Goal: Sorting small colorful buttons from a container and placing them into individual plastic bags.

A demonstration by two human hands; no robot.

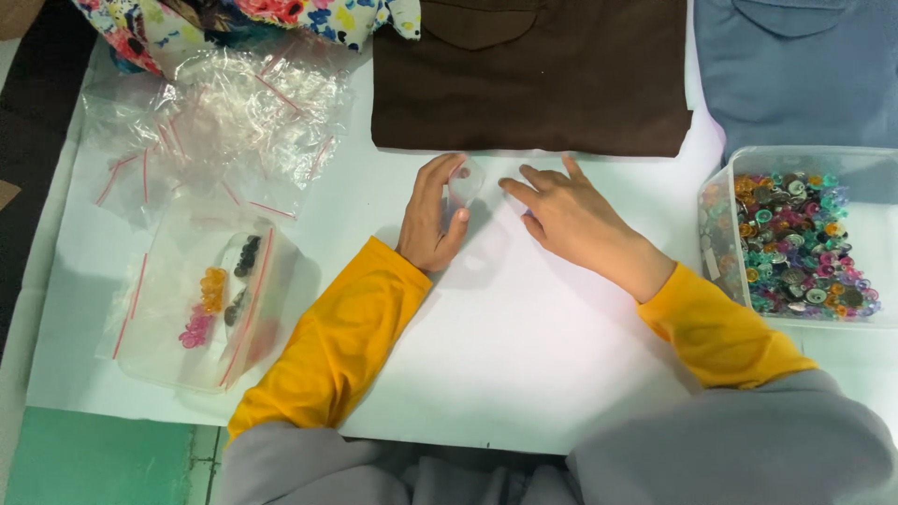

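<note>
A small clear plastic bag (465, 182) stands pinched in the left hand (432, 217), just above the centre of the white sheet (524, 355). Its long axis runs roughly from twelve to six o'clock, the upper end tipped slightly toward one o'clock. The thumb and fingers of that hand close around its lower half; what it contains cannot be told. The right hand (572, 220) lies just at three o'clock of the bag, palm down, fingers spread and loose, gripping nothing, its fingertips (513, 186) near the bag but apart from it.

At twelve o'clock lies a folded brown garment (533, 79), matte woven cloth with a straight hem. At two o'clock is a folded blue-grey garment (795, 70). At three o'clock a clear rectangular plastic tub (725, 187) holds a heap of mixed buttons (795, 243), glossy and round, in many colours. At ten o'clock lies a crinkled pile of empty zip bags (224, 122) with red seal strips. At eight o'clock flat zip bags (201, 299) hold small sorted clusters of black, orange and pink buttons. Flowered fabric (234, 23) sits at eleven o'clock.
</note>
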